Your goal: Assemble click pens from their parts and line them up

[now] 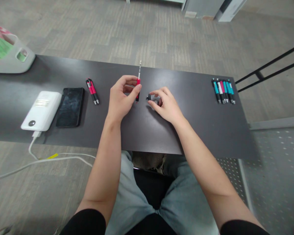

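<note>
Upright over the middle of the table, a pink pen barrel (138,82) is pinched between the thumb and fingers of my left hand (122,94). A thin pale refill (139,70) sticks out of the barrel's far end, and the near end is black. Just to the right, my right hand (167,104) grips a small black pen part (149,97), perhaps the top with its clip, between thumb and fingertips. The two pieces are apart. My fingers partly hide the black part.
Two pink-and-black pens (92,91) lie left of my hands, beside a black phone (70,107) and a white power bank (42,109) with a cable (31,148). Several pens (223,91) form a row at the table's right end. A white basket (24,62) stands far left.
</note>
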`<state>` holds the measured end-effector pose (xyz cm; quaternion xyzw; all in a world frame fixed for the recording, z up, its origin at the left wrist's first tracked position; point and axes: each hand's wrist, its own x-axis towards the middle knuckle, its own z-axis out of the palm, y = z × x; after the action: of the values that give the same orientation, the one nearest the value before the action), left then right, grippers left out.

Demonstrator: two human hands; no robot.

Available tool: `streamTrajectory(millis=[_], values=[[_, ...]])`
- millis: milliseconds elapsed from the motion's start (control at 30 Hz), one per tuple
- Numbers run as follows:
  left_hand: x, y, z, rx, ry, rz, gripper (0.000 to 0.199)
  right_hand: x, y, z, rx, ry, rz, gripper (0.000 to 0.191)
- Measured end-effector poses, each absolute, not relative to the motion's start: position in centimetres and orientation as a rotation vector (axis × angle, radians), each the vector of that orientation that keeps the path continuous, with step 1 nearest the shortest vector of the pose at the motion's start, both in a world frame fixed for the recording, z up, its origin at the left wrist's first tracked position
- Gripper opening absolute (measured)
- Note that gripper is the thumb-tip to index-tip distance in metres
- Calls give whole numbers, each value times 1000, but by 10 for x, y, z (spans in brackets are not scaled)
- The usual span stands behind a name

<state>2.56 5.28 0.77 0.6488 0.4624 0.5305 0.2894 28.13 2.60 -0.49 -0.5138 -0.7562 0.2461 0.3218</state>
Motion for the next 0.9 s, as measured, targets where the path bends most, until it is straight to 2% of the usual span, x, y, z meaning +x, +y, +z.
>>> streamTrajectory(millis=[200,367,567,733,900], values=[[32,50,5,1699,1224,1386,38,277,26,-8,-1473,-2021,558,63],[33,50,6,1695,1215,1358,30,283,34,-14,-1429,-1971,642,56],[33,46,15,1697,1263,1256,31,294,37,-11,-1241,-1742,898,71],[35,43,19,1726,1227,1196,25,304,29,8,-1216,-1606,870,60],[37,40,22,1763,1204,1193,17,321,35,17,-1212,-1440,822,66]])
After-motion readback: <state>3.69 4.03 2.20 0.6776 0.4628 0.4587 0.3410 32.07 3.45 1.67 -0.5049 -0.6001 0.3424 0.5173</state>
